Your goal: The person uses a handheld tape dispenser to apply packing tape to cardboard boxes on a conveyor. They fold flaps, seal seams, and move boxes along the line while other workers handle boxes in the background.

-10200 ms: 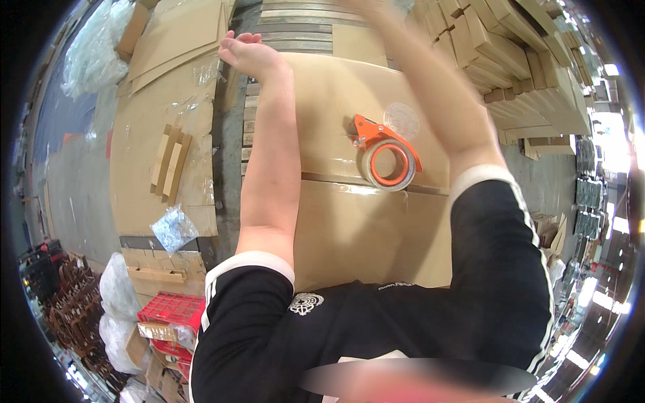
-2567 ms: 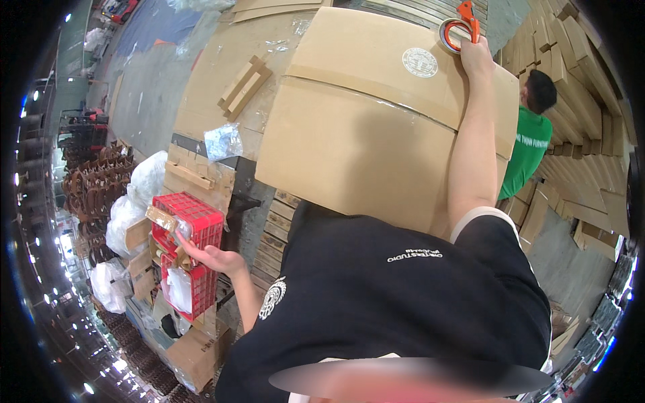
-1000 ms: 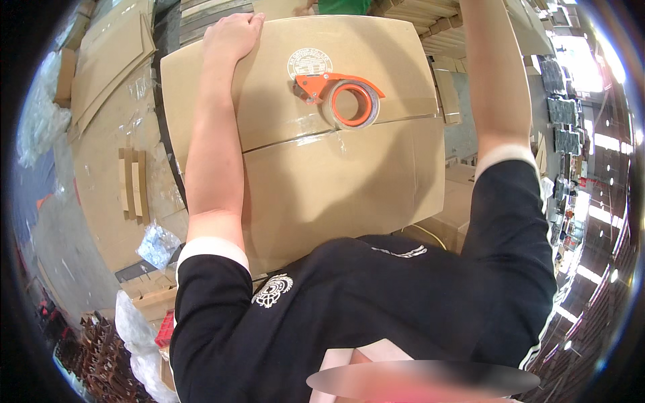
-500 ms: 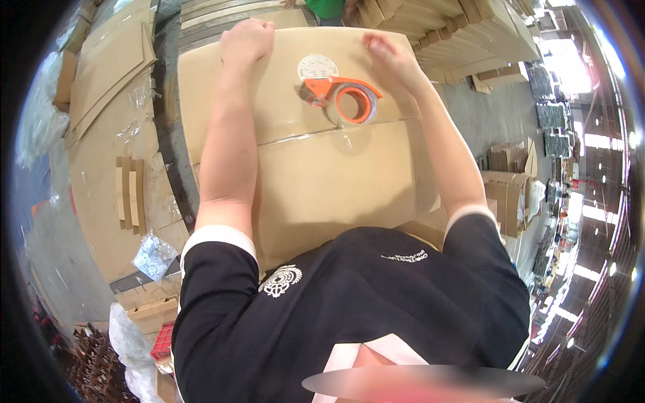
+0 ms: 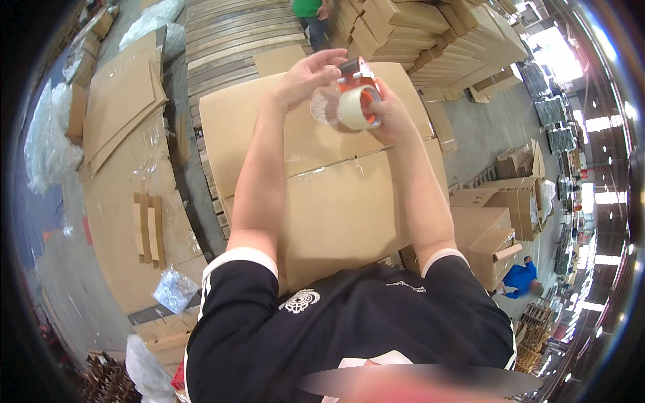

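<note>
My right hand (image 5: pixel 393 117) is closed around an orange tape dispenser (image 5: pixel 356 106) with a roll of clear tape, lifted above a large cardboard box (image 5: pixel 342 208). Close to the dispenser's far end is my left hand (image 5: pixel 309 79), its fingers stretched out and apart. Whether its fingertips touch the tape cannot be made out. A seam runs across the box top with clear tape along it. Partly behind the dispenser, a round whitish mark (image 5: pixel 322 111) shows on the cardboard.
Slatted wooden pallets (image 5: pixel 222 40) lie beyond the box. Flat cardboard sheets (image 5: pixel 124 114) are stacked at left, and folded cartons (image 5: pixel 430 40) at far right. One person in green (image 5: pixel 309 10) stands at the far side; another in blue (image 5: pixel 524 277) is at right.
My right hand has picked up the tape dispenser from the box top. My left hand has moved right toward it and its fingers have opened out. The view has shifted.
</note>
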